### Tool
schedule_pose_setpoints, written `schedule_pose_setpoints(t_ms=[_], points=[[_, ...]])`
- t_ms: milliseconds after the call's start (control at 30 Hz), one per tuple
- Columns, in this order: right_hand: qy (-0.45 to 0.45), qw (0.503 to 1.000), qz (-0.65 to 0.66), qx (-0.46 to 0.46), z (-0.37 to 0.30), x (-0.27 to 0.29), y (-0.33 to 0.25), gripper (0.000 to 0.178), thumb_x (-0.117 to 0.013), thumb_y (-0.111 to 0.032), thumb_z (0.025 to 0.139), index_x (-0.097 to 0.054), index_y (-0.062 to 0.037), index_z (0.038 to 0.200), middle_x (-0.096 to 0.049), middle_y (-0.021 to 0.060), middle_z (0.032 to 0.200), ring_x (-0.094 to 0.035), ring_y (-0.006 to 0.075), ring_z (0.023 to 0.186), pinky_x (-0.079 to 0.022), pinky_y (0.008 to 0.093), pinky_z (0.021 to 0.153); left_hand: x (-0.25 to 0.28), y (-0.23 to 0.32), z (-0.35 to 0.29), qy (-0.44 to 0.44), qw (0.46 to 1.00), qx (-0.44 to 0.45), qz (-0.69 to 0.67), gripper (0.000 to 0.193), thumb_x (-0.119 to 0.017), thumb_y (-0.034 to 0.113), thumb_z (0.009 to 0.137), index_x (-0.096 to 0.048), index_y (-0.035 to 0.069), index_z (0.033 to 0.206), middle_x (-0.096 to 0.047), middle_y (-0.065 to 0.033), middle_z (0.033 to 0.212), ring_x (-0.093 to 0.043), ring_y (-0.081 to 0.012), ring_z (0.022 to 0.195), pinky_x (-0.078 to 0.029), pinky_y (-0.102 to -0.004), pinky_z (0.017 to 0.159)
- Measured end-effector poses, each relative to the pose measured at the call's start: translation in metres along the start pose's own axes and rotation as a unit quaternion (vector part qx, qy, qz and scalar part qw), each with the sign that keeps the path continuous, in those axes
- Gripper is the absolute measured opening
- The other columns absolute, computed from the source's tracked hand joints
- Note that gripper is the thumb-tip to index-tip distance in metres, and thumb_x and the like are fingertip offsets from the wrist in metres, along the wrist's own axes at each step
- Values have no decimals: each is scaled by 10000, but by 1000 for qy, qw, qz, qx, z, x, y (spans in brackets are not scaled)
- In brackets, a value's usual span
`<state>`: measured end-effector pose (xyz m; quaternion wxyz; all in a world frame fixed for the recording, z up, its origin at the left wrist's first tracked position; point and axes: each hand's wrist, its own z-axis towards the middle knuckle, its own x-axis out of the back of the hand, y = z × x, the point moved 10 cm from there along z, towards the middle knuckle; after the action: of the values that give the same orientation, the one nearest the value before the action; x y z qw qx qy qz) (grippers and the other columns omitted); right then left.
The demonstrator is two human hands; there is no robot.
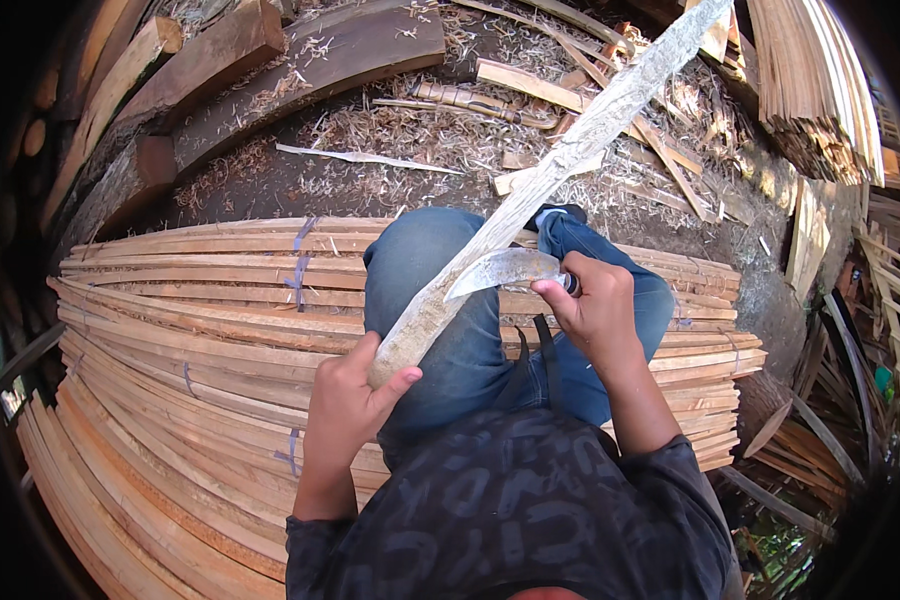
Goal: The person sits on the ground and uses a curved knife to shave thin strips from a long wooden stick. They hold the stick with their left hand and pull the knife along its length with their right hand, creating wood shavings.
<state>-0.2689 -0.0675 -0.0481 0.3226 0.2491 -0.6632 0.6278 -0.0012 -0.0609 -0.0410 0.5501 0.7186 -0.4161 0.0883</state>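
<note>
A long, pale, rough strip of wood (540, 185) slants across my lap, from its near end by my left knee up to the far right. My left hand (348, 390) is closed round that near end, thumb on top. In my right hand (598, 308) is a knife (510, 267) with a broad, worn, curved blade. Its tip lies at the strip's edge, over the gap between my thighs; whether the edge touches the wood I cannot tell. Most of the handle is hidden in my fist.
I sit on bundles of long wooden slats (200, 390) bound with purple ties (301, 265). Ahead, shavings (350, 195) and offcuts (535, 85) litter the ground. Thick beams (310, 75) lie at the far left, and a stack of thin strips (795, 70) stands at the far right.
</note>
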Motion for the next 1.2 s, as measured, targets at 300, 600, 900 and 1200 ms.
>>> schedule_pose_setpoints(t_ms=[300,600,900,1200], points=[[172,966,-190,26,38,55,19,678,-631,-694,767,-507,-65,547,-481,70,458,-533,260,425,-417,361,432,-7,8,-1,5,999,13,-38,479,-695,435,878,-528,-12,844,-557,-177,597,-583,-339,523,-443,-358,505],[161,985,-35,-56,13,59,39,622,-673,-593,816,-585,-21,586,-529,125,484,-557,309,448,-424,386,455,-13,13,-2,14,999,3,-31,475,-679,425,887,-529,-24,849,-530,-185,572,-563,-375,525,-439,-376,506],[219,954,-203,18,56,74,39,735,-565,-766,767,-610,-60,570,-537,94,470,-574,267,440,-444,356,417,-13,32,-1,31,999,-1,25,423,-697,373,883,-546,-22,866,-570,-214,599,-623,-404,588,-457,-404,513],[276,944,-97,-151,73,119,133,838,-475,-792,820,-614,0,584,-540,162,480,-581,326,464,-443,403,451,-13,43,3,17,999,-19,36,397,-684,359,894,-546,-10,846,-575,-203,594,-627,-397,583,-457,-392,514]])
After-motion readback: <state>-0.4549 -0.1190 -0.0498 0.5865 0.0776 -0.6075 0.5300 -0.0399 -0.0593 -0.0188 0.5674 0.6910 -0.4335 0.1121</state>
